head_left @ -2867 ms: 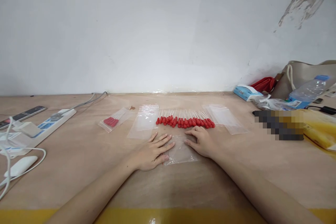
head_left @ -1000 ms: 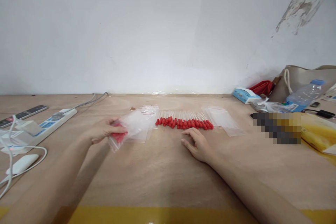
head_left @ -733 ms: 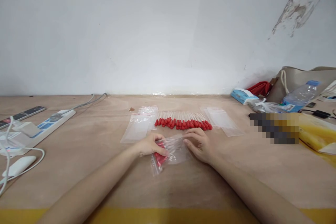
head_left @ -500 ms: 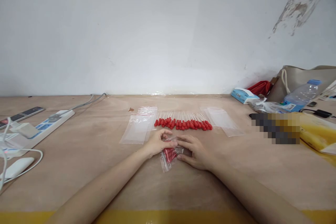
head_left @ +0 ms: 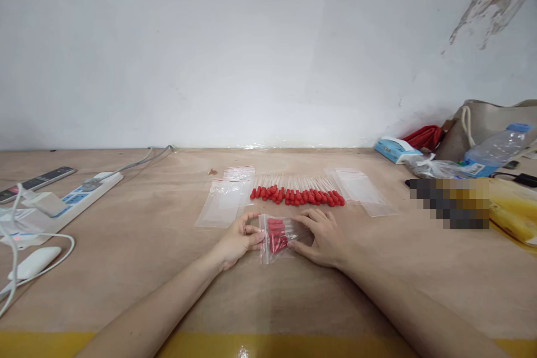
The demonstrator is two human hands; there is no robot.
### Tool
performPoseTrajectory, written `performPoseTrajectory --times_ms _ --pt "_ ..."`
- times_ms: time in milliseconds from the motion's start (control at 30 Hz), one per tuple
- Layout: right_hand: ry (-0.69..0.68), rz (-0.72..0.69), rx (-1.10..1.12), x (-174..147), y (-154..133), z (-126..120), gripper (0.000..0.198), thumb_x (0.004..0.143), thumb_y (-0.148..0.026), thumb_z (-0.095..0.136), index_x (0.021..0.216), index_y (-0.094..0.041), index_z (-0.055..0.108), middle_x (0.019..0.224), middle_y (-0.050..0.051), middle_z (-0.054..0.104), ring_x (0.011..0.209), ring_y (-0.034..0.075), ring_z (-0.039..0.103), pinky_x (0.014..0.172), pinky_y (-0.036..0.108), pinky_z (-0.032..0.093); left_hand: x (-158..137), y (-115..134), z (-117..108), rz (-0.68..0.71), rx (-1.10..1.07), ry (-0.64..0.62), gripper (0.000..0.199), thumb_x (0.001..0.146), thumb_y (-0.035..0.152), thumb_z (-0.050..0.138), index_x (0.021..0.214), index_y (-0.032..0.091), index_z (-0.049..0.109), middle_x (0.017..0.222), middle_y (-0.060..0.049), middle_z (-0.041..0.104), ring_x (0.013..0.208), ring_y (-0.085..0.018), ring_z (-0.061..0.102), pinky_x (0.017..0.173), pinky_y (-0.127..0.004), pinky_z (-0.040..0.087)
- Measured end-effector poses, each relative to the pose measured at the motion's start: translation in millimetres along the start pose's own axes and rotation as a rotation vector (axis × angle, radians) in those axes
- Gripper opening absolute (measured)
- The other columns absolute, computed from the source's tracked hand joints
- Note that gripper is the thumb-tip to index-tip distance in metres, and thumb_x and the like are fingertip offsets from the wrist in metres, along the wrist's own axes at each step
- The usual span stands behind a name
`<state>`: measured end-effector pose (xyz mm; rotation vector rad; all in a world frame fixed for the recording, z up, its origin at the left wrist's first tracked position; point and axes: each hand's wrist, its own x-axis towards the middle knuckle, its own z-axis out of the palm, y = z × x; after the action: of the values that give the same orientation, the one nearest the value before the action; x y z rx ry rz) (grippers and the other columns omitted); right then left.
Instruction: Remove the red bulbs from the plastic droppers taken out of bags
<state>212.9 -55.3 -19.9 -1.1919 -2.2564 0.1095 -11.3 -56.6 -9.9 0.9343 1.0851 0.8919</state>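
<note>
A small clear zip bag [head_left: 274,239] holding several red-tipped sticks lies between my hands, its zip edge to the left. My left hand [head_left: 241,239] pinches that zip edge between thumb and fingers. On the other side my right hand [head_left: 323,238] has its thumb and fingers closed on the bag's right end. Just beyond the bag, a row of red-tipped white sticks [head_left: 297,196] lies side by side, tips toward me. Flat clear bags [head_left: 222,201] rest left of the row, and more clear bags [head_left: 363,193] rest to its right.
At left are a power strip [head_left: 90,196] with plugs and cables, a white mouse-like device [head_left: 36,263] and a dark remote-like object [head_left: 37,183]. To the right stand a blue tissue pack [head_left: 396,150], a plastic bottle [head_left: 499,148] and a yellow bag [head_left: 514,210]. A wall rises behind.
The filled bag has been turned so its zip edge, formerly facing me, now faces left. My left hand has shifted from its top to that edge. The view has swung slightly left.
</note>
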Motion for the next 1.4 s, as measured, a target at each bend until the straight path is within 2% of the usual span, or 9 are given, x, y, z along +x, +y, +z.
performPoseTrajectory --times_ms 233,367,533,700,767,900,1167,1267,1400 --pt "0.177 -0.060 0.090 7.3 -4.9 6.1 0.026 0.077 -0.039 0.055 0.098 -0.024 0.060 0.095 0.007 0.058 0.091 0.020 0.051 0.081 0.037 0.036 9.2 -2.3 5.8 0.097 0.109 -0.050 0.073 0.050 0.027 0.080 0.109 0.015 0.039 0.058 0.005 0.061 0.061 -0.012 0.061 0.070 -0.026 0.047" --pt "0.163 -0.172 0.112 14.3 -10.3 7.9 0.021 0.082 -0.028 0.049 0.101 -0.025 0.060 0.097 0.006 0.058 0.092 0.018 0.050 0.080 0.035 0.037 14.8 -3.6 11.2 0.126 0.162 -0.092 0.069 0.051 0.029 0.079 0.105 0.016 0.039 0.058 0.005 0.061 0.060 -0.013 0.062 0.068 -0.027 0.046" --pt "0.088 -0.325 -0.013 24.2 -14.4 5.9 0.032 0.081 -0.014 0.045 0.104 -0.031 0.060 0.112 0.004 0.054 0.100 0.019 0.047 0.086 0.040 0.033 17.5 -3.6 16.3 0.166 0.202 -0.153 0.064 0.053 0.026 0.079 0.102 0.016 0.040 0.058 0.005 0.061 0.058 -0.011 0.060 0.065 -0.025 0.044" --pt "0.058 -0.460 -0.117 26.6 -10.8 5.5 0.047 0.080 -0.014 0.049 0.119 -0.041 0.047 0.122 0.001 0.050 0.108 0.021 0.043 0.094 0.046 0.026 18.7 -3.9 18.6 0.204 0.184 -0.229 0.060 0.051 0.024 0.079 0.097 0.017 0.041 0.052 0.010 0.054 0.050 -0.008 0.055 0.055 -0.021 0.040" --pt "0.067 -0.503 -0.113 26.1 -7.4 6.4 0.042 0.081 -0.018 0.050 0.117 -0.040 0.049 0.119 -0.001 0.053 0.108 0.020 0.044 0.096 0.046 0.025 19.0 -4.8 18.0 0.209 0.223 -0.225 0.060 0.050 0.025 0.080 0.096 0.017 0.041 0.048 0.012 0.050 0.044 -0.007 0.051 0.050 -0.019 0.037" --pt "0.094 -0.580 -0.095 25.0 -2.5 9.3 0.026 0.084 -0.024 0.049 0.106 -0.036 0.057 0.104 -0.002 0.062 0.102 0.016 0.047 0.095 0.041 0.028 18.8 -6.5 16.1 0.198 0.276 -0.226 0.065 0.050 0.026 0.080 0.102 0.017 0.042 0.050 0.010 0.054 0.046 -0.008 0.052 0.050 -0.019 0.035" --pt "0.244 -0.642 -0.045 19.5 -5.6 12.1 0.021 0.085 -0.018 0.046 0.096 -0.028 0.060 0.090 -0.002 0.065 0.092 0.014 0.051 0.087 0.037 0.035 14.5 -2.0 12.8 0.155 0.223 -0.297 0.058 0.050 0.024 0.080 0.097 0.016 0.046 0.053 0.009 0.056 0.047 -0.005 0.049 0.051 -0.017 0.034" --pt "0.278 -0.646 -0.061 17.4 -7.5 10.7 0.019 0.083 -0.014 0.046 0.092 -0.025 0.060 0.096 0.000 0.064 0.092 0.015 0.050 0.085 0.036 0.038 14.4 -1.0 9.5 0.154 0.203 -0.328 0.055 0.052 0.026 0.079 0.097 0.016 0.049 0.054 0.008 0.055 0.048 -0.005 0.049 0.051 -0.017 0.033" --pt "0.230 -0.608 -0.078 16.9 -8.8 10.9 0.020 0.083 -0.013 0.043 0.089 -0.023 0.059 0.105 0.004 0.058 0.095 0.016 0.048 0.085 0.035 0.039 14.4 -0.7 8.6 0.158 0.222 -0.318 0.049 0.054 0.029 0.078 0.095 0.014 0.055 0.057 0.006 0.054 0.052 -0.005 0.048 0.054 -0.017 0.034"
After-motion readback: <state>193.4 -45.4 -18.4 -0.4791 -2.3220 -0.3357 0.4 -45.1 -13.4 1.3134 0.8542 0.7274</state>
